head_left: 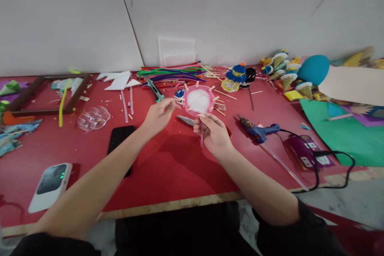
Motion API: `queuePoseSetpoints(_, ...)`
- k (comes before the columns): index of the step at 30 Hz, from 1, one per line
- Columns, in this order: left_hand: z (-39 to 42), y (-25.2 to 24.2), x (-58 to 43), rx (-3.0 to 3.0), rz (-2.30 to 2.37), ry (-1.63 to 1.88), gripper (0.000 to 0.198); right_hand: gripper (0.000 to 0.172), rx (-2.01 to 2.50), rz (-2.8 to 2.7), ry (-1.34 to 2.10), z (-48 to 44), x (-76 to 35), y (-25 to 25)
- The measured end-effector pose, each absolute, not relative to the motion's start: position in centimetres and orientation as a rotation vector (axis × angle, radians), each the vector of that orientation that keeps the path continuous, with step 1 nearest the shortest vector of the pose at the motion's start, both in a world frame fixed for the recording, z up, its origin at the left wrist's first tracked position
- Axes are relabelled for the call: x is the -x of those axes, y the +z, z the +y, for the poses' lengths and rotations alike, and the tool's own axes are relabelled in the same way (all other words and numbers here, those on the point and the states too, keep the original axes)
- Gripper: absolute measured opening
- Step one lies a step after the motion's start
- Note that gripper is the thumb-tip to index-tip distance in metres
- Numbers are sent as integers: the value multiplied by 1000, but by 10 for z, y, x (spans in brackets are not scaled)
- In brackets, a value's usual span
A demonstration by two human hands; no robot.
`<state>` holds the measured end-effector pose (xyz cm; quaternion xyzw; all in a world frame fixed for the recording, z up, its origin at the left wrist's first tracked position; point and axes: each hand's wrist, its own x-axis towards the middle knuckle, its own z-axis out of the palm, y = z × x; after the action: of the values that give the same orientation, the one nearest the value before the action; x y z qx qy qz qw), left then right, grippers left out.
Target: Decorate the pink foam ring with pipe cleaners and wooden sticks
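Held above the middle of the red table is a round white piece (198, 101) with a pink rim and several short wooden sticks around its edge. My right hand (214, 132) pinches its lower edge, and a pink strip (202, 135) hangs down beside the fingers. Just left of the round piece is my left hand (160, 115), its thumb and fingertips pressed together near the rim; what they hold, if anything, is too small to make out. Scissors (186, 120) lie partly hidden under my right hand.
A glue gun (259, 131) and a purple box (310, 152) with black cable lie right. Left are a phone (120, 140), a white device (51, 186) and a clear palette (93, 118). Behind are a cutter (154, 88), pipe cleaners (171, 73) and a blue-yellow craft (236, 76).
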<state>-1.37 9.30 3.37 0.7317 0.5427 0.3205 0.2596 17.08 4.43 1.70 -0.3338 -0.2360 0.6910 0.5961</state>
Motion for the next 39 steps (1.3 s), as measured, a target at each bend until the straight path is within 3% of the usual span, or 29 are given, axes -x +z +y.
queuePoseSetpoints(6, 5, 27, 25, -2541, 1353, 77, 60, 28, 787, -533, 1589, 45, -173, 20)
queuePoseSetpoints(8, -9, 23, 26, -2611, 1150, -71, 72, 27, 800, -536, 1576, 45, -173, 20)
queuePoseSetpoints(11, 2, 13, 31, -2671, 1089, -132, 72, 26, 811, -546, 1559, 45, -173, 20)
queuePoseSetpoints(21, 70, -1, 47, -2430, 1866, 193, 86, 26, 824, -527, 1520, 49, -175, 18)
queuePoseSetpoints(26, 64, -7, 28, -2277, 1700, 374, 92, 26, 807, -547, 1542, 47, -172, 19)
queuePoseSetpoints(31, 73, 13, 16, -1686, 1357, 1159, 51, 27, 810, -577, 1607, 45, -168, 15)
queuePoseSetpoints(35, 47, 31, 2, -1180, 974, 1164, 39, 24, 803, -607, 1654, 39, -165, 13)
queuePoseSetpoints(39, 17, 34, -9, -895, 943, 1276, 30, 23, 777, -644, 1721, 30, -158, 15)
